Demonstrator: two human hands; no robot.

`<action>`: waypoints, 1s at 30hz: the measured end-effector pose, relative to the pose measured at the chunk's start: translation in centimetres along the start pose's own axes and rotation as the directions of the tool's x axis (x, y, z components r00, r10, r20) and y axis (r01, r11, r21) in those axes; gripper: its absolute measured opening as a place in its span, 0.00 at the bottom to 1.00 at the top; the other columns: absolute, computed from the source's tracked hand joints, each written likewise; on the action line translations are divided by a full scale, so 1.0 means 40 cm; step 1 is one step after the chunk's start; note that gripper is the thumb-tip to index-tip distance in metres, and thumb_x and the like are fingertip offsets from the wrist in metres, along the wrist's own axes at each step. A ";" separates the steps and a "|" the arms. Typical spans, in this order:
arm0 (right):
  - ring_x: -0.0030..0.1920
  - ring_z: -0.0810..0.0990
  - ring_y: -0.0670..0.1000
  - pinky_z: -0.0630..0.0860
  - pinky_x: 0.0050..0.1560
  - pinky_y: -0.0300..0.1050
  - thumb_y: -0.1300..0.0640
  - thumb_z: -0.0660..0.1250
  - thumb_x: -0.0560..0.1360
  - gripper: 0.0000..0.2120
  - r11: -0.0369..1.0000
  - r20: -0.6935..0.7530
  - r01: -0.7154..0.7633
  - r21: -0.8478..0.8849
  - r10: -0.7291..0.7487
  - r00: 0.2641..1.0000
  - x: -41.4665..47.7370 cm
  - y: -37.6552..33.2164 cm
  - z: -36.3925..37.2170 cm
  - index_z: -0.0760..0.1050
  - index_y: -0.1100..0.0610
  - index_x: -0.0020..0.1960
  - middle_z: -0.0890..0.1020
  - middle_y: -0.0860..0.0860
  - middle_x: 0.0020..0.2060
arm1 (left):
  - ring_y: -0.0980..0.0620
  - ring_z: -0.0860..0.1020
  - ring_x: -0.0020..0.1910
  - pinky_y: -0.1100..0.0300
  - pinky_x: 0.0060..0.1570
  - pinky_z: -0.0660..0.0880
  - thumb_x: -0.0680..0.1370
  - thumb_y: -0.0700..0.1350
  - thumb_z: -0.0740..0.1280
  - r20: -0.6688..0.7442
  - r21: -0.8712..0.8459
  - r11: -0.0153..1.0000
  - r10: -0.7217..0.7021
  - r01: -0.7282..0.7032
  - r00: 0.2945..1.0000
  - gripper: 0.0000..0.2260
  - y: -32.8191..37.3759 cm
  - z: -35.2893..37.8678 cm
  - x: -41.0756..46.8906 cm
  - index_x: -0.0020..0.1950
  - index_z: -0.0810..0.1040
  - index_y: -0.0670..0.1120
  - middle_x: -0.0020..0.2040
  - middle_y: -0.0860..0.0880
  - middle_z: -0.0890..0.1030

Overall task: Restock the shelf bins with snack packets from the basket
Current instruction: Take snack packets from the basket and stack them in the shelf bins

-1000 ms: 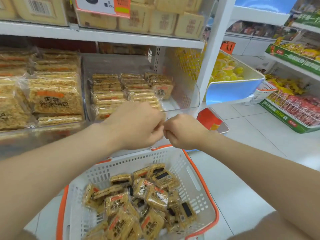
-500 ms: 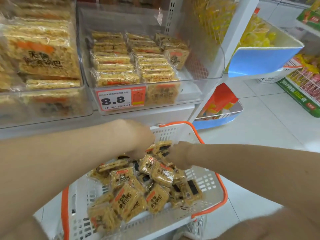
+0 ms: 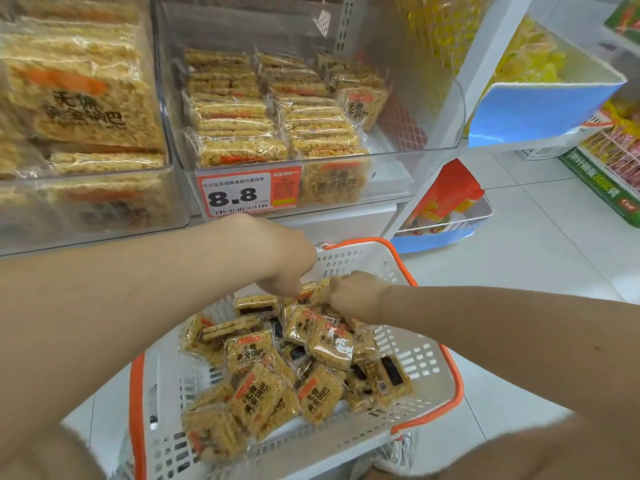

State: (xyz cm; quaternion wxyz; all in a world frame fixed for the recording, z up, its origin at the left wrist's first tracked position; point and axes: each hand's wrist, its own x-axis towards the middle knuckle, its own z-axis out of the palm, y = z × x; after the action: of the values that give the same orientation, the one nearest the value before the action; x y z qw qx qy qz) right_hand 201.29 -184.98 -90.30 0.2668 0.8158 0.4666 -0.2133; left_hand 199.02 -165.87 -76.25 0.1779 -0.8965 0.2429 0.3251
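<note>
snack packets (image 3: 256, 355) heaped in white basket (image 3: 426, 358) (orange rim) | right hand (image 3: 356, 296) curls round snack packets at heap's far end | left hand (image 3: 277, 261) dips in beside it, grip cannot be told | clear shelf bin (image 3: 388, 181) above, partly stocked, price tag (image 3: 247, 192) reads 8.8

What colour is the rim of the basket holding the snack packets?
The rim is orange; the basket itself is white and perforated. The head view, the only one, shows it clearly.
</note>
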 end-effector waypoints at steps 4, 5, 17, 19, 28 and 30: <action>0.42 0.76 0.56 0.74 0.39 0.51 0.68 0.66 0.77 0.10 0.956 -0.162 -0.009 0.293 0.058 0.985 -0.027 -0.002 -0.079 0.76 0.55 0.54 0.75 0.53 0.48 | 0.45 0.80 0.61 0.51 0.56 0.77 0.86 0.56 0.60 0.068 -0.102 0.995 0.003 0.004 0.998 0.20 -0.009 -0.005 -0.011 0.73 0.76 0.48 0.68 0.46 0.80; 0.41 0.76 0.55 0.75 0.39 0.52 0.67 0.67 0.74 0.11 0.914 -0.192 -0.008 0.405 0.094 0.977 -0.039 -0.006 -0.093 0.73 0.52 0.48 0.75 0.50 0.44 | 0.45 0.80 0.61 0.51 0.58 0.77 0.85 0.57 0.62 0.078 -0.116 0.993 -0.007 0.016 0.997 0.21 -0.015 -0.005 -0.014 0.73 0.76 0.48 0.69 0.46 0.80; 0.32 0.79 0.58 0.76 0.33 0.58 0.69 0.71 0.74 0.21 0.352 -0.404 0.282 0.892 0.347 0.846 -0.244 -0.015 -0.332 0.63 0.53 0.55 0.74 0.57 0.44 | 0.54 0.84 0.47 0.57 0.48 0.83 0.77 0.51 0.78 0.031 -0.528 0.849 0.025 -0.005 0.999 0.27 -0.081 -0.043 -0.134 0.71 0.74 0.44 0.57 0.50 0.82; 0.32 0.73 0.54 0.74 0.33 0.54 0.71 0.69 0.73 0.21 0.310 -0.461 0.355 0.882 0.407 0.788 -0.272 -0.012 -0.367 0.64 0.53 0.56 0.73 0.55 0.41 | 0.53 0.86 0.40 0.59 0.39 0.81 0.76 0.47 0.79 -0.068 -0.665 0.745 0.011 -0.054 0.998 0.17 -0.090 -0.059 -0.166 0.58 0.76 0.43 0.47 0.50 0.82; 0.33 0.75 0.53 0.75 0.34 0.51 0.50 0.57 0.84 0.23 0.350 -0.520 0.410 0.842 0.729 0.445 -0.332 0.092 -0.445 0.76 0.67 0.43 0.75 0.65 0.34 | 0.46 0.88 0.51 0.47 0.53 0.85 0.77 0.42 0.77 -0.402 -0.903 0.230 -0.148 -0.364 0.904 0.16 -0.116 -0.109 -0.291 0.57 0.73 0.40 0.43 0.44 0.88; 0.32 0.75 0.55 0.76 0.34 0.55 0.46 0.55 0.87 0.28 0.387 -0.521 0.368 0.846 0.746 0.414 -0.326 0.105 -0.446 0.77 0.66 0.42 0.76 0.65 0.33 | 0.46 0.88 0.51 0.49 0.53 0.85 0.76 0.44 0.78 -0.412 -0.905 0.188 -0.155 -0.382 0.898 0.20 -0.114 -0.112 -0.298 0.63 0.75 0.40 0.46 0.43 0.89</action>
State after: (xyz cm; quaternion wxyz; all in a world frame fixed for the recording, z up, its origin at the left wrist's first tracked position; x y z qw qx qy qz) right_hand 200.54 -183.87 -67.85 -0.4747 0.8515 0.2093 0.0763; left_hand 195.76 -160.48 -64.29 -0.5119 -0.8270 0.0809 0.2180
